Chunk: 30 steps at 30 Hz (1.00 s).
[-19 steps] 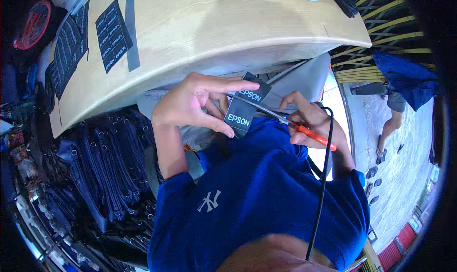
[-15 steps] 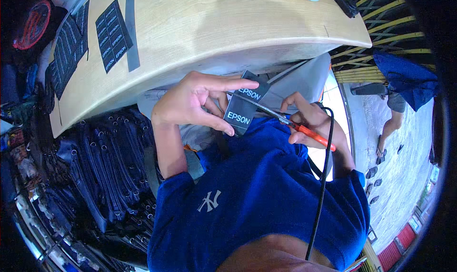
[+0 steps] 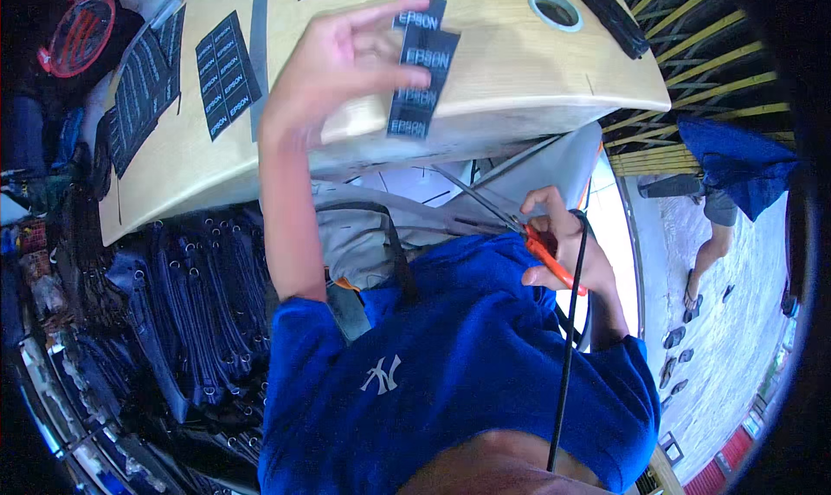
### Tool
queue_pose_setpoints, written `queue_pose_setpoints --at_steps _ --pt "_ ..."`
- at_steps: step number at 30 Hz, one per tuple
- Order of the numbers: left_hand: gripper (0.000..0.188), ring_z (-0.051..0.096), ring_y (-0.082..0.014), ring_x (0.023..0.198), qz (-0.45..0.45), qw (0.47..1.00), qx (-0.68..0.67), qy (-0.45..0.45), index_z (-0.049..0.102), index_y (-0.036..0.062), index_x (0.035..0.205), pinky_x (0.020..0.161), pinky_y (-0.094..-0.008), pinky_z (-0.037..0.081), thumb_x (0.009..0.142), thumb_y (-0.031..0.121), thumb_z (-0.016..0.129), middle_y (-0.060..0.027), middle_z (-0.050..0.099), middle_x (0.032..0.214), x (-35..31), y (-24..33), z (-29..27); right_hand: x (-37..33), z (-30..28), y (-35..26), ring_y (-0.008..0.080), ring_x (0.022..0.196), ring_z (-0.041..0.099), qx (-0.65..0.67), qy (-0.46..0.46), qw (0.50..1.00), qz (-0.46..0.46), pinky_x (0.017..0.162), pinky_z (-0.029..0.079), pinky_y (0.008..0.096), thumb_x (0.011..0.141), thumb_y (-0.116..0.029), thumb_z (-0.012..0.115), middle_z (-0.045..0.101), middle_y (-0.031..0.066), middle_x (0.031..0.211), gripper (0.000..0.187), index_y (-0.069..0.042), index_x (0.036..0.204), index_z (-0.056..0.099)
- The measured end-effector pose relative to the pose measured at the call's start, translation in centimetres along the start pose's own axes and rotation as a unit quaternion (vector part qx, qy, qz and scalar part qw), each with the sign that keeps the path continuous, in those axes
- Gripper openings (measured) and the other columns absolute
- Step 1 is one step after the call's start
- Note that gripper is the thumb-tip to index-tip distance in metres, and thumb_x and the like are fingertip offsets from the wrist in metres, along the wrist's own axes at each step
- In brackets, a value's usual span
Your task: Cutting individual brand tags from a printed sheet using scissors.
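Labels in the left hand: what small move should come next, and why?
Probably lower the labels onto the table: the left hand holds them, blurred, seemingly over its edge, and the scissors in the right hand are clear of them.

Free passage lies over the tabletop between the black labels and white-rimmed ring, obstacles on either side.

A pale wood-topped table; to the table's right, a yellow-slatted lattice and a brightly lit, mottled grey floor.
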<state>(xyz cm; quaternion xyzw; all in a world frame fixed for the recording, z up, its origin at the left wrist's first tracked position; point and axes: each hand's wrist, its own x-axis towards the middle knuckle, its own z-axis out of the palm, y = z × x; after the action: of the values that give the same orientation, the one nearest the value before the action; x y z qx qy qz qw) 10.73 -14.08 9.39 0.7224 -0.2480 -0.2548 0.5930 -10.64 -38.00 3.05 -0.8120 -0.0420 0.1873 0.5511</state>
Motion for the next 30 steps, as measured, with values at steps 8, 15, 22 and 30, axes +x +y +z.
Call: queue_pose_setpoints --at_steps 8,15,22,30 --pt "0.091 0.059 -0.0153 0.089 0.104 0.994 0.033 0.03 0.026 0.0075 0.144 0.073 -0.0245 0.051 0.067 -0.01 0.071 -0.0237 0.044 0.13 8.0 -2.2 -3.7 0.1 1.7 1.3 0.008 0.058 0.035 0.199 0.028 0.979 -0.025 0.052 0.027 0.0241 0.058 -0.054 0.082 0.04 -0.0001 0.065 0.09 -0.007 0.114 0.029" --pt "0.09 0.063 -0.0152 0.076 0.08 0.974 0.129 0.166 0.035 0.0069 0.136 0.063 -0.0262 0.052 0.06 0.006 0.083 -0.0191 0.054 0.114 2.6 -2.2 -2.3 2.7 3.4 4.5 0.0069 0.055 0.04 0.251 0.107 0.952 -0.141 0.05 0.031 0.02 0.063 -0.08 0.056 0.041 0.0013 0.068 0.099 -0.005 0.119 0.022" --pt "0.062 0.064 -0.0135 0.078 0.056 0.995 -0.081 0.02 0.043 0.0038 0.111 0.066 -0.0246 0.055 0.062 -0.01 0.078 -0.0114 0.055 0.102 -4.4 -0.7 4.1 5.5 4.1 -0.1 0.0086 0.061 0.045 0.263 0.219 0.914 -0.218 0.057 0.037 0.0221 0.071 -0.016 0.08 0.056 0.0067 0.08 0.081 -0.01 0.124 0.02" --pt "0.038 0.064 -0.0147 0.085 0.092 0.989 -0.113 -0.007 0.054 -0.0008 0.096 0.073 -0.0265 0.054 0.065 -0.01 0.076 -0.0082 0.057 0.099 -7.1 -2.2 6.4 6.0 4.8 -3.2 0.008 0.081 0.056 0.29 0.199 0.913 -0.206 0.07 0.044 0.0204 0.074 0.01 0.065 0.062 0.0101 0.096 0.062 -0.008 0.12 0.026"
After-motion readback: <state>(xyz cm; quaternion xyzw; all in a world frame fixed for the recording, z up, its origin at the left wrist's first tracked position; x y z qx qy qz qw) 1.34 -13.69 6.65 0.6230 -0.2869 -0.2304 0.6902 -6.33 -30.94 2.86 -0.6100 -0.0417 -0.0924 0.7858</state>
